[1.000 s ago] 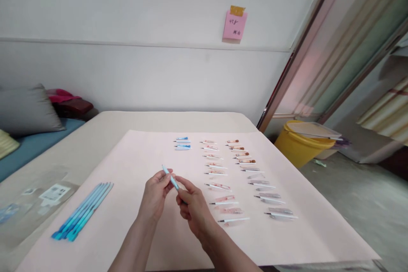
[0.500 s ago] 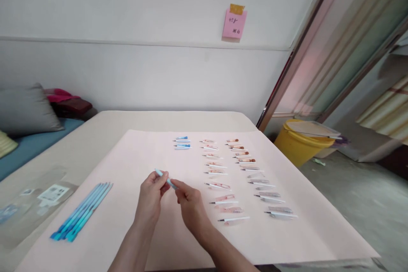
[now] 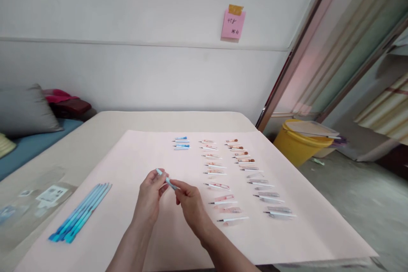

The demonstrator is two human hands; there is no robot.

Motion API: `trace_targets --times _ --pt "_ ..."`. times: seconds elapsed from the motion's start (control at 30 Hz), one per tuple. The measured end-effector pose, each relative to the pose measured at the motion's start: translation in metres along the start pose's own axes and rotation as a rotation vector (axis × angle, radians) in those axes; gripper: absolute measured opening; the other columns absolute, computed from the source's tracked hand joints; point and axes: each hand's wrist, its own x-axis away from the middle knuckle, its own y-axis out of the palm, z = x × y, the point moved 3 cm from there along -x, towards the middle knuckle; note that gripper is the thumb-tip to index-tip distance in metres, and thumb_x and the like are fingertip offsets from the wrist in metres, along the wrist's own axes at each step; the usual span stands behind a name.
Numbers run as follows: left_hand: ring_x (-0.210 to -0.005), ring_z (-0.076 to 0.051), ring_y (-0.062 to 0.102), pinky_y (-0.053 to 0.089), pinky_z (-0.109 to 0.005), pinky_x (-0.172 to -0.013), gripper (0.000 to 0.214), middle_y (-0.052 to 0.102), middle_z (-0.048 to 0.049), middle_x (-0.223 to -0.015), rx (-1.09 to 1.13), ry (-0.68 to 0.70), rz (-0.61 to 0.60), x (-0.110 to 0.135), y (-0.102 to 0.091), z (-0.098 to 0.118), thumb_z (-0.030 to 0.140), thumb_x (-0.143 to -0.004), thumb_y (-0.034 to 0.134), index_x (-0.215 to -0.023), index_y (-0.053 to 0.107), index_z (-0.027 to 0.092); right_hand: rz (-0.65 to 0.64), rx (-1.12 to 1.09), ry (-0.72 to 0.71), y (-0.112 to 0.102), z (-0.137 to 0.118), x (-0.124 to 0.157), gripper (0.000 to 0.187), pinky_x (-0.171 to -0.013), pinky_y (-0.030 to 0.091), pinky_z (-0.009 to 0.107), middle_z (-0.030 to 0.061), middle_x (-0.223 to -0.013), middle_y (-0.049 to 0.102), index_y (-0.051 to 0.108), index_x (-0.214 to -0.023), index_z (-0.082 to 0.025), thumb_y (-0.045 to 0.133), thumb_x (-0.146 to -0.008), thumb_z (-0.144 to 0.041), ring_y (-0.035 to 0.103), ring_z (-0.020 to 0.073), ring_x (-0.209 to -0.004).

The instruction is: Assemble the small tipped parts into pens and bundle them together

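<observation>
A light-blue pen (image 3: 168, 182) is held between both hands above the pink sheet. My left hand (image 3: 149, 195) is closed round its pointed end, which sticks up past the thumb. The fingers of my right hand (image 3: 190, 205) pinch its lower end. To the left of my hands lies a bundle of blue pens (image 3: 81, 212), side by side. Beyond my hands are a few blue pen parts with refills (image 3: 181, 146). Right of my right hand runs a column of pink pen parts with white refills (image 3: 219, 185).
Brown-capped pen parts (image 3: 241, 153) and grey pen parts with refills (image 3: 270, 195) form another column. The pink sheet (image 3: 127, 157) covers much of the table. Clear plastic packaging (image 3: 51, 193) lies at left. A yellow bin (image 3: 291, 142) stands on the floor at right.
Both hands stay on the pen in almost the same spot, with a very slight shift of the fingers. The whole view has moved a little.
</observation>
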Motion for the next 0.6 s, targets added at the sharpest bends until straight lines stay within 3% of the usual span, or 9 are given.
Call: trace_targets --times 0.1,0.27,0.43,0.6 --pt "-0.067 -0.008 0.055 0.045 -0.021 -0.066 0.026 0.061 0.0008 -0.075 -0.006 0.023 0.07 -0.002 -0.005 -0.001 0.032 -0.064 0.073 -0.082 0.062 0.016 -0.017 0.024 0.009 0.002 0.002 0.001 0.034 -0.055 0.03 0.024 -0.0028 -0.058 0.045 0.068 -0.108 -0.023 0.05 -0.079 -0.025 0.038 0.0105 -0.056" --pt "-0.078 -0.016 0.062 0.048 -0.031 -0.076 0.036 0.066 -0.0055 -0.079 0.043 0.001 0.061 -0.004 -0.003 0.001 0.022 -0.063 0.074 -0.094 0.057 0.016 -0.036 -0.107 0.137 0.003 0.011 0.001 0.041 -0.047 0.022 0.023 -0.004 -0.056 0.044 0.062 -0.117 -0.021 0.049 -0.078 -0.024 0.028 0.0076 -0.047" --pt "-0.085 -0.018 0.063 0.048 -0.033 -0.08 0.034 0.067 -0.0089 -0.085 0.052 0.001 0.044 -0.002 0.001 0.002 0.02 -0.066 0.071 -0.096 0.056 0.015 -0.035 -0.081 0.069 0.001 0.007 -0.001 0.038 -0.051 0.025 0.023 -0.0043 -0.057 0.043 0.064 -0.114 -0.02 0.05 -0.078 -0.023 0.031 0.0078 -0.05" --pt "-0.076 -0.011 0.059 0.047 -0.023 -0.068 0.025 0.063 -0.0023 -0.081 0.006 0.032 0.064 -0.005 -0.006 -0.003 0.031 -0.067 0.071 -0.085 0.061 0.016 -0.01 0.021 0.018 0.002 0.002 0.001 0.033 -0.055 0.029 0.023 -0.0036 -0.057 0.045 0.069 -0.106 -0.022 0.05 -0.079 -0.022 0.038 0.0096 -0.056"
